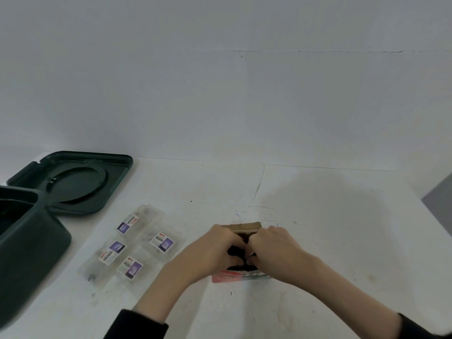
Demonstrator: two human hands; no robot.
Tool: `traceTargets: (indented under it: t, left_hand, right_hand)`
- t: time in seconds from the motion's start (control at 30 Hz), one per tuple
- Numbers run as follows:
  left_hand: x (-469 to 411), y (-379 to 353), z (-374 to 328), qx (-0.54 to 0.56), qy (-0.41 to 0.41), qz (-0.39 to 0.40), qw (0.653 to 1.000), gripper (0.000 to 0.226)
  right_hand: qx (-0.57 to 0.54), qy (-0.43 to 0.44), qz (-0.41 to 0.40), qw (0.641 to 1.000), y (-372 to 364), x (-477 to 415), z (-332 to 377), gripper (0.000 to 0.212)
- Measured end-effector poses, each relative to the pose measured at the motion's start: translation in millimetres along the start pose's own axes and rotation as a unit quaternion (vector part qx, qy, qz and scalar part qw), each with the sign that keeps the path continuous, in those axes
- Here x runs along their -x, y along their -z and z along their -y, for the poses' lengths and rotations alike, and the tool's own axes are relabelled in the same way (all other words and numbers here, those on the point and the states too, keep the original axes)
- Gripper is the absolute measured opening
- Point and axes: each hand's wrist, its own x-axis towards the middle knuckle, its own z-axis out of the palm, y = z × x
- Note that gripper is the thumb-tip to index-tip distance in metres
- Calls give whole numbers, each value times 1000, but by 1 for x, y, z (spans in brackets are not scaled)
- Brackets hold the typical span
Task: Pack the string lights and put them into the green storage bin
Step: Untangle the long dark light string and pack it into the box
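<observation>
String lights (235,251) mostly hidden in box (247,226), left hand (216,249) and right hand (272,245) gripping them, green bin (31,241) cropped.

Four clear labelled packets (129,266) lie at eight o'clock. One green storage bin (31,245) sits at nine o'clock, one lid (78,182) at ten. At six o'clock: one box (245,226), one string lights bundle (236,250), one left hand (215,248), one right hand (274,245).

a scuffed white table (330,253) is seen. a dark green storage bin (29,241) is set at its left edge. just behind the bin, a matching lid (73,182) is laid flat. right of the bin, four clear labelled packets (132,243) are spread close together; farther right, a small cardboard box (244,227) is stood.
</observation>
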Motion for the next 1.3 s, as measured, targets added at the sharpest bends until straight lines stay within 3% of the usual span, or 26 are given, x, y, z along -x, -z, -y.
traceTargets:
  t: [0.23, 0.3, 0.47, 0.53, 0.7, 0.8, 0.93, 1.03, 1.1, 1.13, 1.2, 1.3]
  left_hand:
    - [23, 32, 17, 48, 74, -229, 970, 17]
    - [22, 26, 23, 38, 118, -225, 966, 21]
    - [15, 12, 32, 100, 228, -113, 962, 42]
    - [11, 10, 32, 175, 236, -120, 948, 41]
    - [-1, 9, 35, 266, 256, -146, 918, 45]
    - [-4, 11, 37, 329, 254, -181, 891, 44]
    - [0, 20, 32, 437, 218, -232, 842, 43]
    - [9, 26, 22, 465, 181, -227, 836, 29]
    - [16, 28, 18, 454, 155, -219, 850, 20]
    - [20, 28, 17, 451, 142, -216, 854, 16]
    - [30, 27, 18, 438, 108, -207, 868, 13]
    - [42, 21, 21, 405, 58, -180, 895, 14]
  right_hand:
    - [-9, 4, 21, 1000, 1, -14, 10, 34]
    - [-22, 8, 16, 1000, 2, -13, 11, 37]
    - [-79, 6, 36, 996, -2, -1, 7, 30]
    - [-98, 8, 27, 995, -3, 5, 5, 22]
    - [-149, 30, -57, 987, -5, 15, 3, 32]
    - [-216, 27, -149, 965, -3, 23, -2, 37]
    - [-287, -25, -359, 888, -8, 25, -13, 29]
    - [-395, -114, -311, 857, -9, 25, -20, 58]
    - [-513, -128, -260, 808, -7, 27, -20, 66]
    - [-542, -119, -257, 791, -7, 28, -20, 59]
    - [-525, -92, -270, 802, -10, 31, -19, 37]
    - [-514, -60, -286, 806, -20, 38, -20, 28]
